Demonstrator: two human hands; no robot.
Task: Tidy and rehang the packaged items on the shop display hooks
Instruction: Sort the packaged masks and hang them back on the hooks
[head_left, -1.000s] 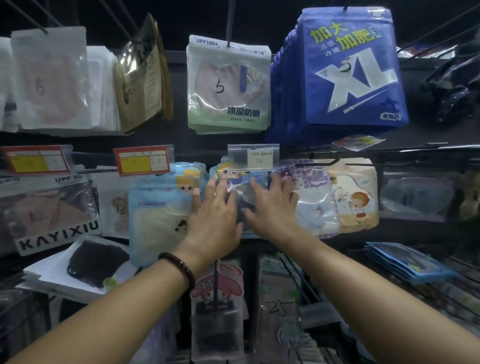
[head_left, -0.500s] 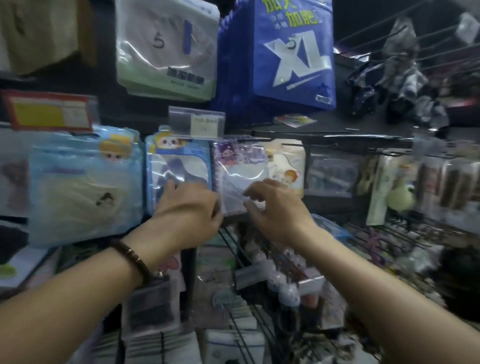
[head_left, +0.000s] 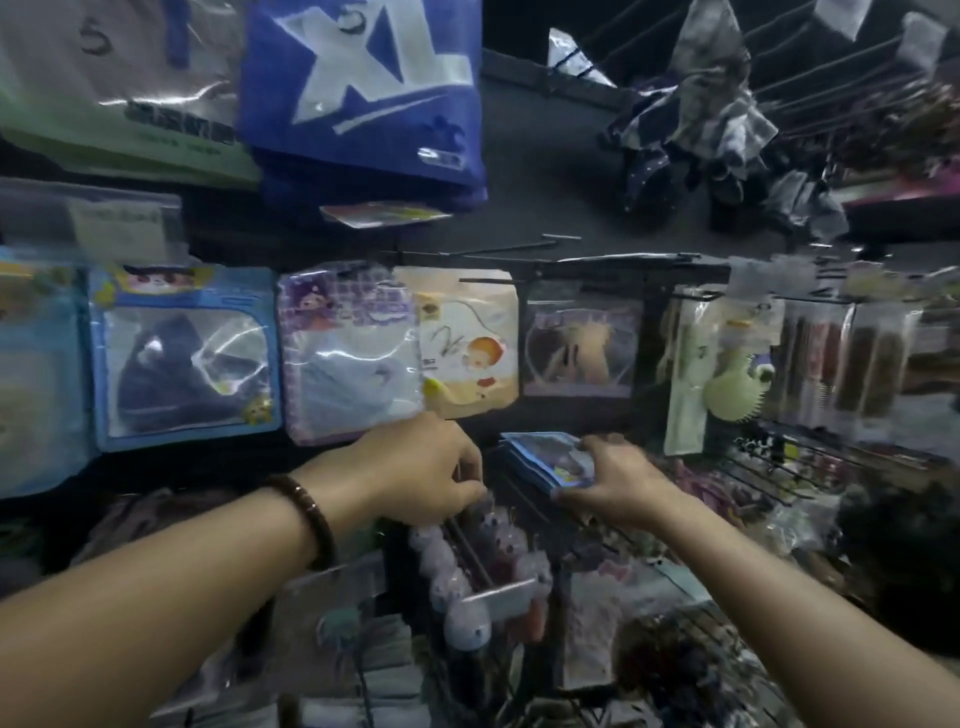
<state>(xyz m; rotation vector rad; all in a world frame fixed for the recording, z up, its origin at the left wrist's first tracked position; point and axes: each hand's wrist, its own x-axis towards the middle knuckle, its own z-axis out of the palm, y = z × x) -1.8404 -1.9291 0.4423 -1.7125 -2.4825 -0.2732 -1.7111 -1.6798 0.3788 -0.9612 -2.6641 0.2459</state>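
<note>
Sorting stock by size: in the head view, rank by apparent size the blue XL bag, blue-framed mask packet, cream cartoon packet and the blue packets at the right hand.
1. blue XL bag, top cropped
2. blue-framed mask packet
3. cream cartoon packet, partly overlapped
4. blue packets, partly under the right hand: unsure

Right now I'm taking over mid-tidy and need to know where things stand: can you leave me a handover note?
Left hand: fingers curled by the lower hooks; whether it holds anything is unclear.
Right hand: grips the loose blue stack.
Done: blue pack, purple pack and cream pack hang in a row.
Left: rehang that stack.
</note>
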